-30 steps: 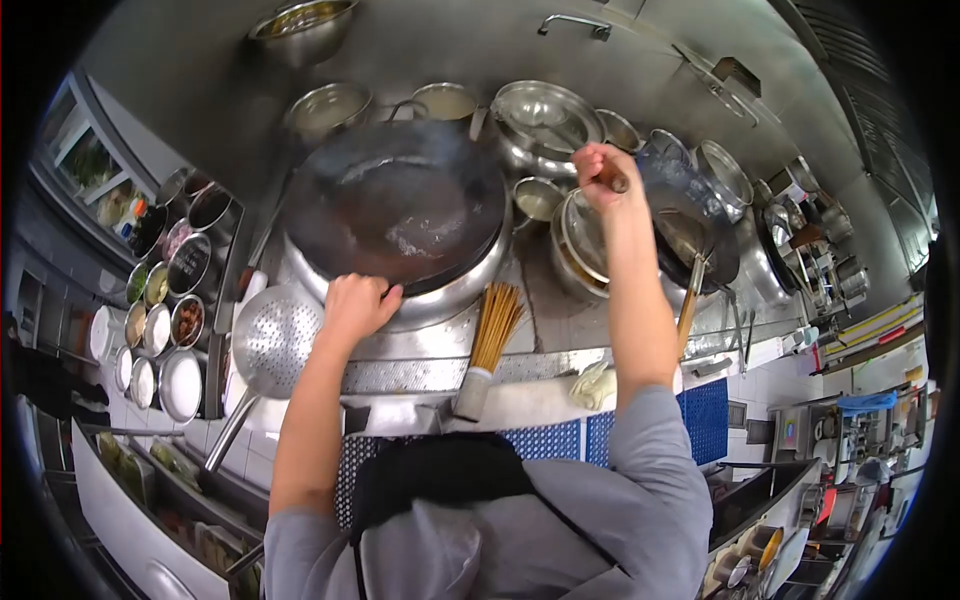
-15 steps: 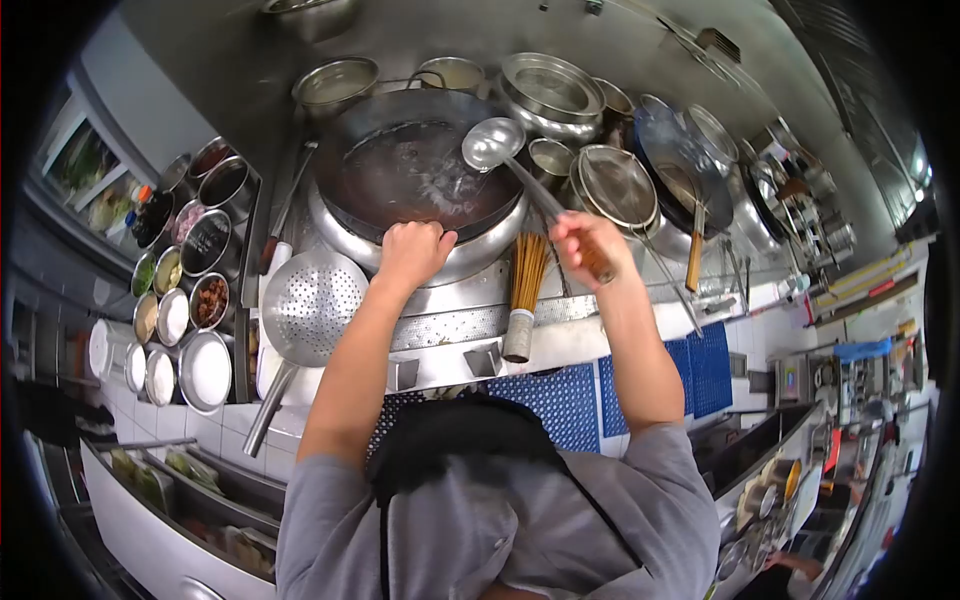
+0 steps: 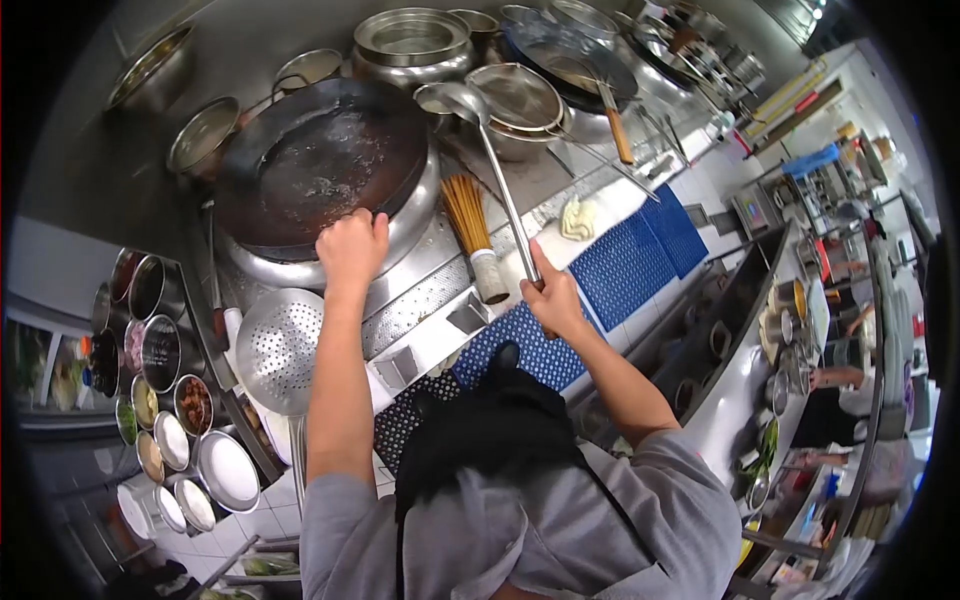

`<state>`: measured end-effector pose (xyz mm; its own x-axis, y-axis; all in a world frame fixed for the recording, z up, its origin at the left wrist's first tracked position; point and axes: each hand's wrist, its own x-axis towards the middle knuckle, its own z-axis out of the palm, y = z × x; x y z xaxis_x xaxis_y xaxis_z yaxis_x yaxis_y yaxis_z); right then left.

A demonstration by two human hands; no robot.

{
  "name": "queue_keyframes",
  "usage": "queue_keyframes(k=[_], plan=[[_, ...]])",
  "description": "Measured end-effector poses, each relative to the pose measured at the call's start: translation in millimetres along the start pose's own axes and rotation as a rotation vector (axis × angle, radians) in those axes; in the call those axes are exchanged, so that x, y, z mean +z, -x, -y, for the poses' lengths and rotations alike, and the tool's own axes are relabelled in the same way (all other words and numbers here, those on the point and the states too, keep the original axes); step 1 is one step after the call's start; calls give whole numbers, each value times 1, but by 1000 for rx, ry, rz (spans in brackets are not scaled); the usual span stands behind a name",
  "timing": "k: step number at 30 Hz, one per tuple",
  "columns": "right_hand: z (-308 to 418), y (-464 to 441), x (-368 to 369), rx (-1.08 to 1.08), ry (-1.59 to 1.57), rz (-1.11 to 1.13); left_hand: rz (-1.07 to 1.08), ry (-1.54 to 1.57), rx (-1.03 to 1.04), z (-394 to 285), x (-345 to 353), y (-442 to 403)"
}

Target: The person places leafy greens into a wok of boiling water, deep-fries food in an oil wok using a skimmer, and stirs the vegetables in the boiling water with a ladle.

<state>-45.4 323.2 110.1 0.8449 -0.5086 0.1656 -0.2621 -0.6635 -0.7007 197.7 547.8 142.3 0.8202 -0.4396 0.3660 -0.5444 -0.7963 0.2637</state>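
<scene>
My left hand [image 3: 350, 248] is closed on the near rim of a large dark wok [image 3: 390, 165], which sits tilted on a round metal burner ring [image 3: 428, 195]. A little liquid glistens in the bottom of the wok. My right hand [image 3: 553, 295] is wrapped round the handle of a long steel ladle [image 3: 508, 190]. The ladle's bowl is up and away from me, right of the wok. Between my hands lies a bamboo wok brush [image 3: 466, 220] with a wrapped grip. A large perforated skimmer [image 3: 279, 350] rests left of my left forearm.
Seasoning and ingredient pots [image 3: 228, 472] crowd the left side. Behind stand a lidded pot [image 3: 412, 38], a mesh strainer [image 3: 515, 97] and a second wok [image 3: 570, 65] with a wooden-handled tool. A folded cloth [image 3: 578, 218] lies on the front edge. Co-workers [image 3: 835, 378] stand far right.
My view has turned to the right. The ladle has swung right and down, away from over the wok, and my right hand is lower. My left hand stays on the wok's rim.
</scene>
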Motion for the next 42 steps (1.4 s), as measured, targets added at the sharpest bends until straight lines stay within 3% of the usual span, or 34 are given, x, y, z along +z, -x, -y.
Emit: queue_keyframes(k=[3, 12, 14, 20, 26, 31, 38, 42], plan=[[-35, 19, 18, -91, 116, -19, 5, -8, 0, -1, -2, 0], [-82, 12, 58, 0, 355, 79, -121, -76, 8, -6, 3, 3], [-76, 13, 56, 98, 309, 169, -222, -31, 76, -5, 6, 5], [-101, 44, 42, -58, 112, 184, -281, 37, 126, -7, 13, 23], [-100, 64, 36, 29, -139, 230, -366, -48, 137, -8, 25, 25], [-101, 69, 36, 102, -181, 232, -365, -192, 78, -20, 29, 28], [-105, 61, 34, 129, -127, 282, -313, -158, 38, -32, 21, 39], [-101, 62, 36, 144, -168, 243, -170, -144, -5, -19, 5, 25]])
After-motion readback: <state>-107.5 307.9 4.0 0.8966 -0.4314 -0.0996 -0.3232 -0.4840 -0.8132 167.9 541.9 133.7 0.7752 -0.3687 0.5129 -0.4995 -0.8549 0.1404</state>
